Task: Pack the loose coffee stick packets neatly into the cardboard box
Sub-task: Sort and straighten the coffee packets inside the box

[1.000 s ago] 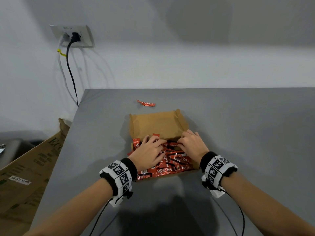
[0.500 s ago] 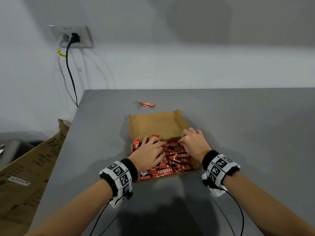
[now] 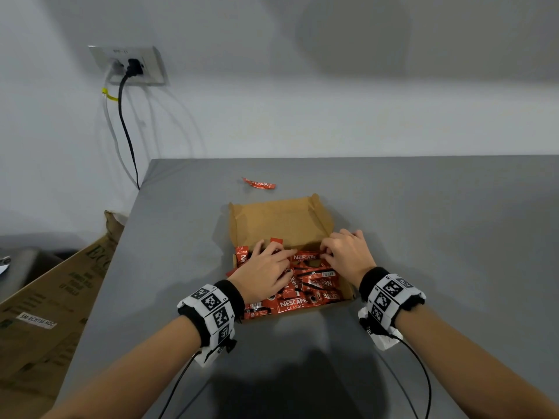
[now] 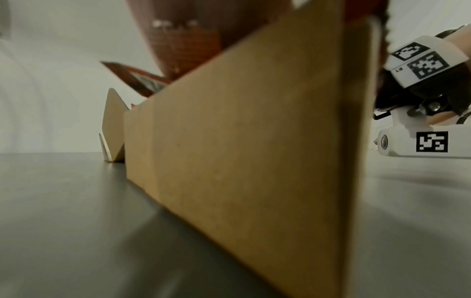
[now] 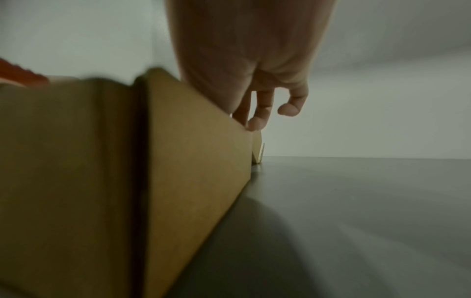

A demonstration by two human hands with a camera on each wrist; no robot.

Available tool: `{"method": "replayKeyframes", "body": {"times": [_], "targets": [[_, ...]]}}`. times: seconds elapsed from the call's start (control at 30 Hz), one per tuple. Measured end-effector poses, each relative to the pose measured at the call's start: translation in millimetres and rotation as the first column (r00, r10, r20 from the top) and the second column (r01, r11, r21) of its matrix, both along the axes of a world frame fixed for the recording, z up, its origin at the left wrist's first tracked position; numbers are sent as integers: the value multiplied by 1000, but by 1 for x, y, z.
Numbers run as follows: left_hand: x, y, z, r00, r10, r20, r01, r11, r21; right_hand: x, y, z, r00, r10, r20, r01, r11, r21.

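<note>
On the far left, beside the counter [image 3: 423, 237], a big carton [image 3: 45, 313] leaned on the floor, and on the wall a socket [image 3: 130, 66] held a black plug with its cable hanging down. None of these stood in the way of the work.

The left hand [image 3: 263, 272] lay flat on the red coffee stick packets [image 3: 314, 282], its fingers spread and nearly straight, pressing them down and gripping nothing. The packets filled the near part of the cardboard box [image 3: 278, 219], which sat in the middle of the counter with its lid flap open toward the wall. They lay crossed and not yet in order; some at the near edge seemed to hang over the low wall. One more loose packet [image 3: 258, 183] lay on the counter beyond the box, apart from it.

The right hand [image 3: 348, 255] was at the right side of the box, its fingers bent down onto the end of one packet printed with the brand name; whether it really pinched this packet I cannot tell.

I judge the packets to be light, thin and smooth, so they would slide over each other easily. It would be best to take them by the short ends, or to push them together from the two sides. The box walls looked soft and could bend under pressure.
</note>
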State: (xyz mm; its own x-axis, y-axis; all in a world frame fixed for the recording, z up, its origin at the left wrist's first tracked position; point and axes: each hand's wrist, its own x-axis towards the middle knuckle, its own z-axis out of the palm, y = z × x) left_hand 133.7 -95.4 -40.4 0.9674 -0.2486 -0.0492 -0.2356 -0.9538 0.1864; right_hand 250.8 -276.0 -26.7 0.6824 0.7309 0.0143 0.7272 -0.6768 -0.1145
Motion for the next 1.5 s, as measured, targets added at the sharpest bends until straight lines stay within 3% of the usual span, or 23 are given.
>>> {"method": "replayKeyframes", "body": {"times": [0.47,0.57,0.73,0.97,1.07,1.23,1.5], "targets": [[2,2,5,997,-7,-72,8,1000,10,-2,-3,1,998,-27,-64,32,997,70],[2,5,4,997,-10,-74,11,1000,12,-8,-8,7,1000,-2,-12,3,993,119],[3,5,2,998,-14,-65,14,1000,1,-23,-17,12,985,153,-82,-163,977,-135],[3,7,-1,998,-25,-57,26,1000,9,-26,-16,18,975,223,-5,-220,960,-172],[3,6,1,997,-17,-73,18,1000,19,-21,-23,26,981,157,-116,-162,986,-37],[3,6,2,996,-12,-87,13,1000,15,-16,-27,30,914,-12,-406,123,961,248],[2,5,4,996,-9,-87,10,1000,14,-13,-19,23,887,-73,-456,227,929,292]]}}
